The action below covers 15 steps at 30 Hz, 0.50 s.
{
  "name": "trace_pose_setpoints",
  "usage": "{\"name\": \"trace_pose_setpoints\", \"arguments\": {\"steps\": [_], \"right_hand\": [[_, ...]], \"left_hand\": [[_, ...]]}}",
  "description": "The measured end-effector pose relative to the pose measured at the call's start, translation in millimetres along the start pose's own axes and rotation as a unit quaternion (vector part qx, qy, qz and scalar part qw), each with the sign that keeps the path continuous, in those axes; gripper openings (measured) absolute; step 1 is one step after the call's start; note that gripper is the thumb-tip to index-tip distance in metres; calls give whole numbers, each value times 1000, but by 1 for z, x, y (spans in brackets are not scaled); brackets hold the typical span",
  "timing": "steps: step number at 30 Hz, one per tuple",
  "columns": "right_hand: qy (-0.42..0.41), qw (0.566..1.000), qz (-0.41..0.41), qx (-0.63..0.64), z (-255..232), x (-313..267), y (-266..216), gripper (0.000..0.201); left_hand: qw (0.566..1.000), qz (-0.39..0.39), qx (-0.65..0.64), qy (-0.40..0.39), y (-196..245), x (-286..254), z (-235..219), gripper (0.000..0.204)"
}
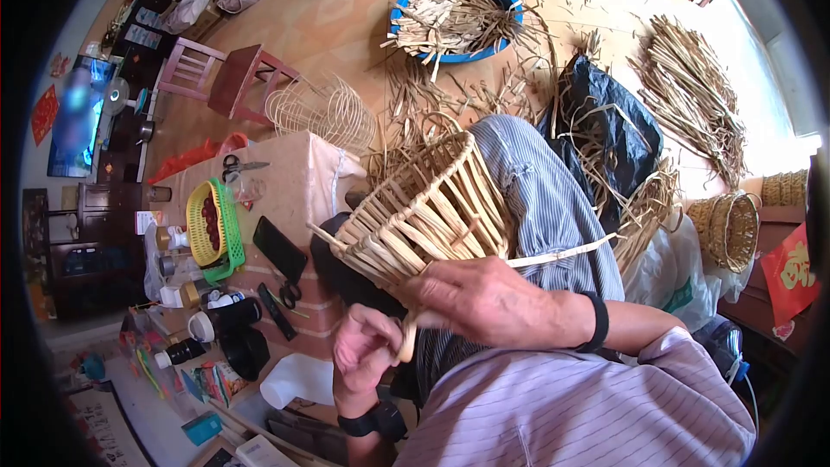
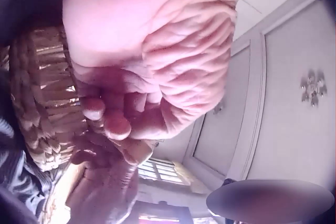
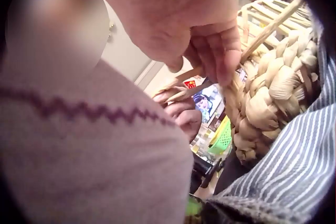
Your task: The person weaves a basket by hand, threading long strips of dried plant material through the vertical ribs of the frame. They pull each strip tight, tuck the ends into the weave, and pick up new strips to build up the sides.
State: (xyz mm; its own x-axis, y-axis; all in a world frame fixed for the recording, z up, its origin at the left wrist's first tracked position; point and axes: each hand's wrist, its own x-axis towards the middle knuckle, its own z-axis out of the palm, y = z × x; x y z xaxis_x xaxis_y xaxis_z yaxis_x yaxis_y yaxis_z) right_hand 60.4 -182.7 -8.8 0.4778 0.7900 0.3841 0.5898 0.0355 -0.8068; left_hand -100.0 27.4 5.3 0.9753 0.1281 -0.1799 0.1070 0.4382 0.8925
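A half-woven straw basket [image 1: 424, 216] lies tilted on the person's lap, its bare stakes fanning out and a braided band [image 3: 273, 85] showing in the right wrist view. Close against its lower edge is the right hand [image 1: 501, 303], whose fingers pinch a pale straw strand [image 3: 181, 91]. That strand runs over to the left hand [image 1: 363, 350], just off the basket, with curled fingers and thumb gripping it. In the left wrist view the left fingertips [image 2: 116, 125] bend in beside the basket; the palm hides part of the strand. Another flat strand [image 1: 562, 252] sticks out across the striped trousers.
A blue basin [image 1: 458, 54] of straw stands on the floor ahead. A black plastic bag [image 1: 609, 125] and a straw bundle [image 1: 692, 91] lie to the right. On the left, a cloth-covered table [image 1: 285, 164] bears scissors [image 1: 242, 166], a phone [image 1: 279, 249] and a yellow basket [image 1: 206, 218].
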Motion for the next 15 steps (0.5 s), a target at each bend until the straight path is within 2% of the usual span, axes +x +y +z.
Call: {"name": "trace_pose_setpoints", "arguments": {"steps": [1, 2, 3, 5, 6, 7, 10, 11, 12, 14, 15], "right_hand": [[11, 999, -44, -6, 2, 6, -5, 31], [24, 996, -87, -12, 6, 11, -9, 32], [26, 992, -124, 22, 15, 13, -13, 31], [-21, 980, -190, 49, 15, 13, -18, 29], [-45, 971, -224, 63, 15, 13, -20, 29], [-31, 966, -222, 131, 18, 14, -21, 22], [-62, 925, -90, 364, 3, 6, -19, 16], [-98, 929, -7, 357, -18, 0, -16, 13], [-76, 902, 43, 423, -25, -7, -8, 19], [-1, 827, 166, 536, -50, -22, -4, 30], [25, 820, 162, 548, -58, -32, 4, 35]], "left_hand": [[999, -5, 32, -28, -3, -5, -7, 26], [995, -78, 63, 17, 2, -18, -10, 25], [986, -85, 145, -14, 6, -19, -19, 24], [976, -81, 191, -58, 3, -16, -29, 24], [983, -72, 157, -70, -1, -13, -29, 25], [987, -63, 121, -82, -4, -11, -28, 25], [981, -122, 148, -26, 6, -9, -4, 25], [960, -84, 256, -81, 11, 1, -4, 18], [974, -93, 206, -32, 10, 5, 8, 12], [979, -82, 185, 15, 21, 23, 34, 17], [950, -19, 311, 7, 21, 32, 37, 14]]}}
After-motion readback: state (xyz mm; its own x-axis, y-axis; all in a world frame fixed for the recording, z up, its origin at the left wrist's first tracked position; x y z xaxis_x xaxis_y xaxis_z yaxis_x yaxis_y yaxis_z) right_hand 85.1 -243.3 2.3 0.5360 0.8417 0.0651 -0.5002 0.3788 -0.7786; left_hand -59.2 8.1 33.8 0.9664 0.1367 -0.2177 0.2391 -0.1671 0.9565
